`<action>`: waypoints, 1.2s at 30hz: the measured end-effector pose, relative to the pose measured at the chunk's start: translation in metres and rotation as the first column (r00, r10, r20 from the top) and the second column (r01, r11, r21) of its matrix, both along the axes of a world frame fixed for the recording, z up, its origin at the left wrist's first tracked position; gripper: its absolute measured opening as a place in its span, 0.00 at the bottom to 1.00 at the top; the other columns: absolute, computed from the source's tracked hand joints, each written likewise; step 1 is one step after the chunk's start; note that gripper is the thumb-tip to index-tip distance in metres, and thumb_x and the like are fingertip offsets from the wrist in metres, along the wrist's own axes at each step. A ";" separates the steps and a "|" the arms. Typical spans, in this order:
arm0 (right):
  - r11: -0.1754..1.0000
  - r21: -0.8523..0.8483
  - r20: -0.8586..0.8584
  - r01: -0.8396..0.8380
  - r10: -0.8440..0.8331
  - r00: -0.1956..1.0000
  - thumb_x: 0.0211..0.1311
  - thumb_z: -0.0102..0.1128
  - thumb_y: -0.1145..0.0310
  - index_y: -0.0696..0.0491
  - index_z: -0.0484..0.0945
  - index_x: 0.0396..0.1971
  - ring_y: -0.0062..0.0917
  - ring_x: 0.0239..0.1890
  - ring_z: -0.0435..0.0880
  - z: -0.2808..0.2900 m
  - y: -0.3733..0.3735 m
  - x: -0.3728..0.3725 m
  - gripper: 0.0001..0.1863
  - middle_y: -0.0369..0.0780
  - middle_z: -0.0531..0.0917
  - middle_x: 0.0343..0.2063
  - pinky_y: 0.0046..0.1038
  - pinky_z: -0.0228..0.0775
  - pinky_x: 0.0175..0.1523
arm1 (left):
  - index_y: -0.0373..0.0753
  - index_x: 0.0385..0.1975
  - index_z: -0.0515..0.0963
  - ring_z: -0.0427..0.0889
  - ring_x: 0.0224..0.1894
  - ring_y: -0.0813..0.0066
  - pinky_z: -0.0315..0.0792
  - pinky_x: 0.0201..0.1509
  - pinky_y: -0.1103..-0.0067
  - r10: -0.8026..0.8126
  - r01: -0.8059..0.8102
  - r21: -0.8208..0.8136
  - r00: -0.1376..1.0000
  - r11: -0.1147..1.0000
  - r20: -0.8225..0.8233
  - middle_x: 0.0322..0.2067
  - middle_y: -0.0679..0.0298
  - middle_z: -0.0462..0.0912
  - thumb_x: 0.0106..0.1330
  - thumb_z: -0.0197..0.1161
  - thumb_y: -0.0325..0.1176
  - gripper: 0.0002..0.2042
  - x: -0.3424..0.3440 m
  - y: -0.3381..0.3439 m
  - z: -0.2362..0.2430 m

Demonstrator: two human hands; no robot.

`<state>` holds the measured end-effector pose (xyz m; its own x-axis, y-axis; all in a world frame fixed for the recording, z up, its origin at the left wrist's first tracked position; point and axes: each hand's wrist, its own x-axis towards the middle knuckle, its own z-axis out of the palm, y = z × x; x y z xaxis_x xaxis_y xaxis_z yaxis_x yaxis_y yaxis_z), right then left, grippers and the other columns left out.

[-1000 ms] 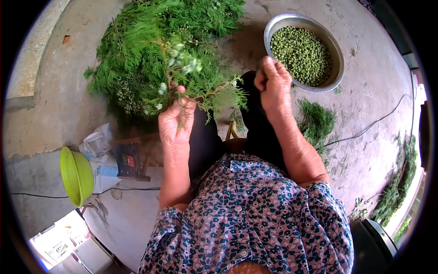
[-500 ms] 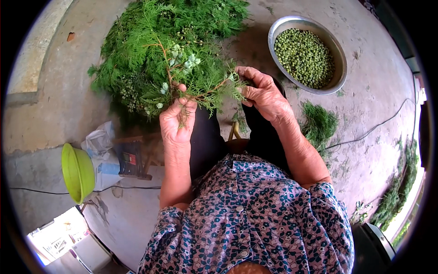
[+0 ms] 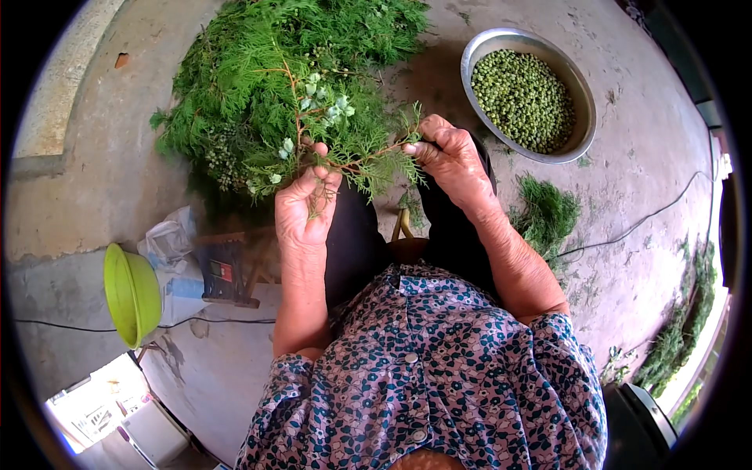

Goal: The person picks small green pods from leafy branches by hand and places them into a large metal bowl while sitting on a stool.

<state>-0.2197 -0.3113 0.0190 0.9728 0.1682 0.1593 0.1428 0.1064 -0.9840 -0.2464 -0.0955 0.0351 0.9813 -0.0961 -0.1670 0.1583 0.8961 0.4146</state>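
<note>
A green conifer sprig with pale blue-green cones is held up in front of a large pile of cut greenery. My left hand has its fingers closed on the sprig's lower stem, some fingertips showing among the foliage. My right hand pinches a side shoot of the same sprig at its right end. Up and right of my right hand, a round metal basin holds several small green cones or berries, heaped in it.
A small bunch of greenery lies right of my legs, more along the right edge. At the left stand a lime plastic basin, pale bags and a small stool. A black cable runs over the concrete floor.
My right hand has come from beside the metal basin leftward onto the sprig's side shoot, then shifted slightly right with it. My left hand keeps its hold.
</note>
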 end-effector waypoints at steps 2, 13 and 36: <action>0.916 -0.351 0.263 0.191 -0.100 0.960 0.43 0.63 0.76 0.59 0.75 0.26 0.27 0.23 0.70 0.004 -0.004 0.002 0.08 0.38 0.71 0.20 0.26 0.64 0.30 | 0.35 0.45 0.68 0.77 0.28 0.75 0.70 0.35 0.79 0.013 -0.013 0.023 1.000 1.000 0.003 0.38 0.54 0.77 0.47 0.58 0.15 0.22 -0.001 -0.001 0.001; 0.803 0.539 -0.456 0.255 0.024 0.890 0.61 0.47 0.69 0.60 0.72 0.38 0.23 0.30 0.74 -0.009 -0.064 0.012 0.11 0.39 0.75 0.29 0.21 0.68 0.32 | 0.35 0.44 0.69 0.73 0.25 0.76 0.68 0.32 0.80 0.062 -0.056 0.137 0.997 0.989 -0.043 0.38 0.54 0.76 0.59 0.56 0.31 0.14 -0.002 -0.001 0.003; 0.892 0.200 -0.239 0.406 -0.357 0.903 0.58 0.52 0.73 0.62 0.73 0.40 0.20 0.28 0.76 0.027 -0.075 0.025 0.12 0.40 0.78 0.29 0.21 0.71 0.36 | 0.33 0.40 0.72 0.77 0.26 0.73 0.71 0.25 0.86 0.109 -0.048 0.666 0.993 0.744 -0.051 0.34 0.56 0.79 0.58 0.57 0.29 0.12 -0.013 -0.036 0.015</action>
<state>-0.1949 -0.3866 0.0462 0.9691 -0.2419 -0.0473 0.0328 0.3168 -0.9479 -0.2597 -0.1311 0.0499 0.9603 0.1454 -0.2380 0.1602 0.4110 0.8975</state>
